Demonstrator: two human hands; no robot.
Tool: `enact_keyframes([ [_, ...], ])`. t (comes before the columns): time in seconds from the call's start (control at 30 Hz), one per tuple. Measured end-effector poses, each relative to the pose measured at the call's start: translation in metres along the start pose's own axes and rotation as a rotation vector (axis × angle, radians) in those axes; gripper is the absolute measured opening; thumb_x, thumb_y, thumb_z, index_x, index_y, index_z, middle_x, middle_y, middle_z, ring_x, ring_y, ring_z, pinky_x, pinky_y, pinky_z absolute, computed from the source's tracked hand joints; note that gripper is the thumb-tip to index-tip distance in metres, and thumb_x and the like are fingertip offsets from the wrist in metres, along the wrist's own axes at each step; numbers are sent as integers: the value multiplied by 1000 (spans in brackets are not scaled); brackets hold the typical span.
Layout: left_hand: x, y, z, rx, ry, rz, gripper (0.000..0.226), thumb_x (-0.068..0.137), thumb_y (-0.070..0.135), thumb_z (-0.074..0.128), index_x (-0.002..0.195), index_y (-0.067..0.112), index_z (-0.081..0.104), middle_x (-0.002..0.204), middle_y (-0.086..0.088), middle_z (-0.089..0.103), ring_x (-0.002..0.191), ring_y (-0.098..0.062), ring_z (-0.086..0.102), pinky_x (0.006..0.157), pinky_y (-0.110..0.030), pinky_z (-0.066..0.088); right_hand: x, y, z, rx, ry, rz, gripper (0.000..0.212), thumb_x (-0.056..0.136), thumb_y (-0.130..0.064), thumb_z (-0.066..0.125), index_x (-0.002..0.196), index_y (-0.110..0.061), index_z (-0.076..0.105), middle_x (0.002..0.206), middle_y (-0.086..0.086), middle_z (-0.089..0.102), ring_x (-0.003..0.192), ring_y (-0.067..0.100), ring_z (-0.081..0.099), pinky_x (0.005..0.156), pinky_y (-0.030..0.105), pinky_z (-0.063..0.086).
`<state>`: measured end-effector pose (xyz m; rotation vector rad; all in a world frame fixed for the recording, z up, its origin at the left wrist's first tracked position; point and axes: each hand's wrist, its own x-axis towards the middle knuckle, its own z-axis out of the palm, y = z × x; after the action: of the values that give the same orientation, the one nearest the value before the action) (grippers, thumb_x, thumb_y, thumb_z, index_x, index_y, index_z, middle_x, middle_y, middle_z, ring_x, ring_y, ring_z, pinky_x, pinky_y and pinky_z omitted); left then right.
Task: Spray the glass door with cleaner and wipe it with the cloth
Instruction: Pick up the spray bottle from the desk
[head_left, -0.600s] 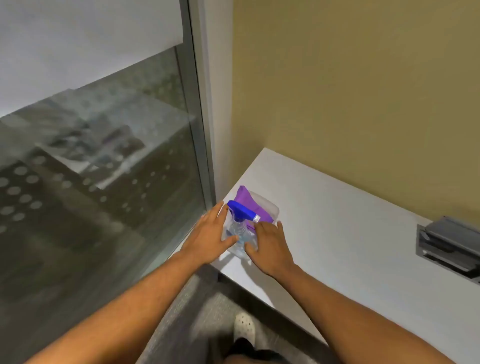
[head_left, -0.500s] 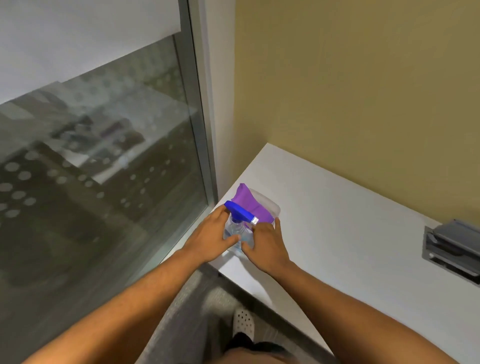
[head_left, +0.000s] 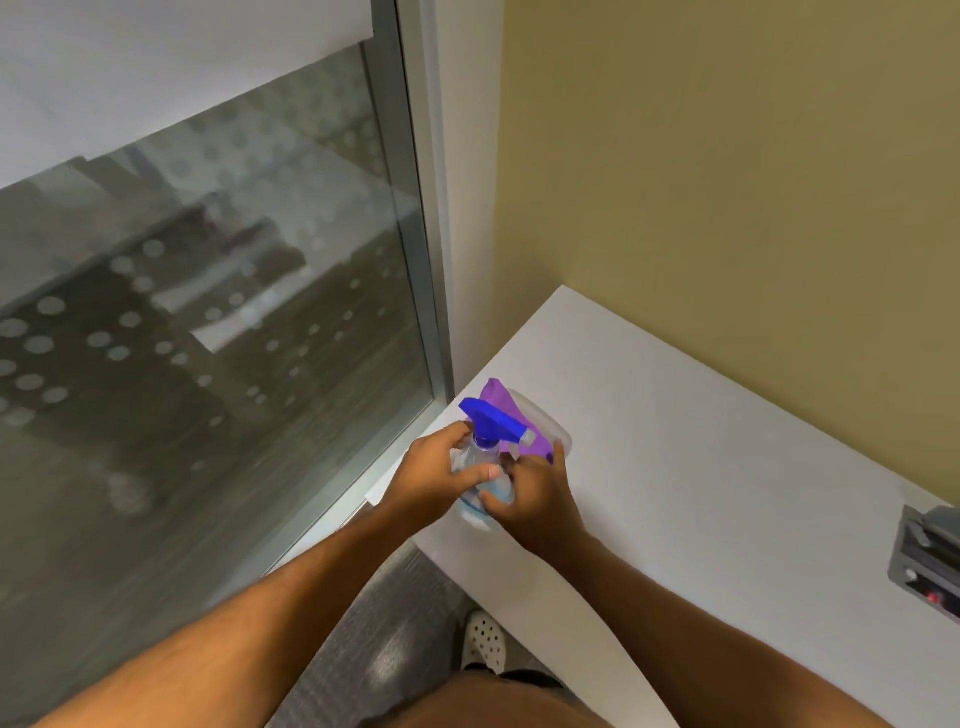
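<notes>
Spray bottle (head_left: 480, 457) (clear plastic) in both hands

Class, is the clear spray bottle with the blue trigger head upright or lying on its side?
Upright: the clear spray bottle has its blue trigger head uppermost, and the left hand grips it.

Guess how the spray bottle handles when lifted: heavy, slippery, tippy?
Spray bottle: clear plastic, looks only partly filled, so probably light. Smooth wall may be slippery. Blue trigger head on top likely makes it top-heavy, apt to tip.
</notes>
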<state>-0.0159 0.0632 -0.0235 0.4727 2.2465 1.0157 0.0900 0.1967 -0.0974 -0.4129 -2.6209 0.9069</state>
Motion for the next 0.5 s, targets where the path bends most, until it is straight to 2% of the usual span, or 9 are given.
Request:
enact_keyframes([
  [0.07, 0, 7, -2, -115, 32, -12, 65, 88, 39, 84, 145, 24, 56, 131, 10, 64, 116, -13, 60, 88, -23, 49, 7, -4, -10, -43, 29, -16, 45, 91, -52, 71, 102, -9, 71, 87, 9, 75, 83, 23, 73, 101, 59, 57],
  [0.13, -2, 8, -6, -227, 48, 4, 68, 85, 41, 87, 144, 25, 58, 133, 10, 67, 116, -16, 66, 80, -14, 53, 14, -12, -22, 24, 29, 27, 42, 85, -50, 72, 105, -13, 71, 93, 6, 77, 89, 23, 74, 106, 68, 50],
  [0.23, -9, 4, -14, -364, 20, 23, 70, 79, 46, 88, 140, 24, 62, 127, 4, 73, 113, -19, 73, 79, -18, 61, 24, -26, -39, 89, -37, 14, 42, 81, -46, 71, 112, -18, 69, 103, 2, 78, 98, 20, 73, 112, 67, 45],
  [0.3, -16, 5, -22, -381, -9, 22, 60, 83, 46, 84, 135, 25, 63, 121, 4, 76, 105, -16, 77, 78, -21, 62, 30, -37, -50, 145, -97, -24, 45, 82, -44, 70, 115, -15, 70, 106, 1, 77, 98, 20, 72, 109, 53, 53],
  [0.37, -22, 5, -30, -402, -9, 3, 48, 88, 47, 77, 129, 25, 66, 114, 3, 79, 97, -14, 80, 76, -23, 63, 33, -47, -53, 213, -121, -41, 45, 83, -40, 73, 116, -10, 69, 102, 3, 76, 90, 19, 71, 91, 31, 62],
  [0.43, -30, 6, -40, -441, 26, -29, 40, 89, 50, 73, 121, 26, 69, 107, 1, 81, 92, -13, 81, 74, -26, 65, 35, -58, -53, 260, -149, -18, 44, 86, -41, 73, 112, -6, 69, 98, 4, 75, 83, 11, 70, 80, 11, 58],
  [0.5, -40, 3, -50, -471, 95, -68, 30, 93, 49, 71, 110, 24, 69, 98, 0, 80, 84, -11, 81, 67, -24, 63, 38, -71, -51, 359, -192, 43, 42, 86, -43, 72, 107, -7, 68, 98, 4, 73, 84, 5, 69, 78, 6, 54],
])
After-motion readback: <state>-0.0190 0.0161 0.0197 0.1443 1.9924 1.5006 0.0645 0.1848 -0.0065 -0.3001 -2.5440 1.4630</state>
